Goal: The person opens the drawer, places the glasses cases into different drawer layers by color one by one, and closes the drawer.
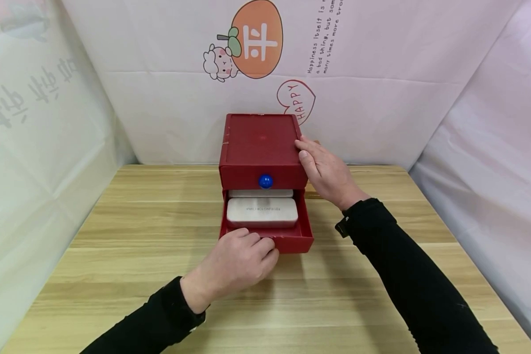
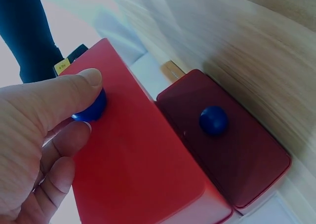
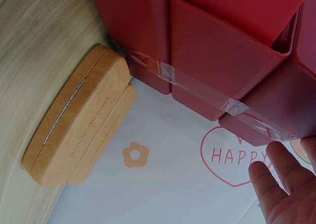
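A red drawer box [image 1: 261, 140] stands on the table with a drawer [image 1: 298, 244] pulled out towards me. My left hand [image 1: 236, 260] is at that drawer's front; its thumb and finger pinch a blue knob [image 2: 95, 108], as the left wrist view shows. Inside the drawer lies a white case [image 1: 262, 211] with small lettering, and another pale case [image 1: 260, 193] is partly hidden behind it. My right hand [image 1: 329, 172] rests against the box's upper right side, fingers nearly straight. On the upper drawer front sits another blue knob [image 1: 265, 181].
Below the pulled drawer is a darker drawer front [image 2: 237, 150] with its own knob. Brown cases [image 3: 74, 120] stand beside the box at its right. Clear tape [image 3: 197, 88] runs across the box's side. White printed cloth [image 1: 168, 98] hangs behind the wooden table [image 1: 137, 236].
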`<state>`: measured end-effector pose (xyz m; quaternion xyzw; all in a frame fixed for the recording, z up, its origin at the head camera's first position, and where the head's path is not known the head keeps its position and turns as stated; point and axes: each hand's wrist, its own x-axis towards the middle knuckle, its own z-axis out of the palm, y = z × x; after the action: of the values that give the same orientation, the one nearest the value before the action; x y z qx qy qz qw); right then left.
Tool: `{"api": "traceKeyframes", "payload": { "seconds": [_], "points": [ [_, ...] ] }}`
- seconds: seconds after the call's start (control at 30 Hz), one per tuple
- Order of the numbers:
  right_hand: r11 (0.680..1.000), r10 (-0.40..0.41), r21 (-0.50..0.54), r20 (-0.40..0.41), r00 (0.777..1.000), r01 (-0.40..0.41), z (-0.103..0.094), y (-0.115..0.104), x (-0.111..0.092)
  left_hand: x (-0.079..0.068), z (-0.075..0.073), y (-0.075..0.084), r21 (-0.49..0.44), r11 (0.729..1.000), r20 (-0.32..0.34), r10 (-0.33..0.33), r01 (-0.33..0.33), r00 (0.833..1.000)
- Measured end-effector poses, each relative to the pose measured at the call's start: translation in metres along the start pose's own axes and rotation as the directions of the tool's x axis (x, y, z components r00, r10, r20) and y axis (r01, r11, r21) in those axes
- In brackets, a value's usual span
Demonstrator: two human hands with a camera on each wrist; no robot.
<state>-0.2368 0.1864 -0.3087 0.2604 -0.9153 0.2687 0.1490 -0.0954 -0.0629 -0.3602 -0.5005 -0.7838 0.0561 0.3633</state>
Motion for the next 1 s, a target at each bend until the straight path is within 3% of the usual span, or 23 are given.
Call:
{"api": "traceKeyframes", "payload": {
  "seconds": [0.27, 0.6, 1.0],
  "points": [
    [1.0, 0.003, -0.004, 0.006, 1.0, -0.003, 0.0, 0.001, 0.0, 0.0, 0.006, -0.004, 0.017, 1.0, -0.06, -0.01, 0.011, 0.998],
    [1.0, 0.004, -0.006, 0.006, 1.0, -0.004, 0.0, 0.0, 0.0, 0.001, 0.013, -0.006, 0.047, 0.999, -0.078, -0.017, 0.021, 0.997],
    [1.0, 0.005, -0.005, 0.009, 1.0, -0.005, 0.0, 0.0, 0.0, 0.004, 0.015, -0.009, -0.006, 0.998, -0.039, -0.064, 0.064, 0.997]
  ]
}}
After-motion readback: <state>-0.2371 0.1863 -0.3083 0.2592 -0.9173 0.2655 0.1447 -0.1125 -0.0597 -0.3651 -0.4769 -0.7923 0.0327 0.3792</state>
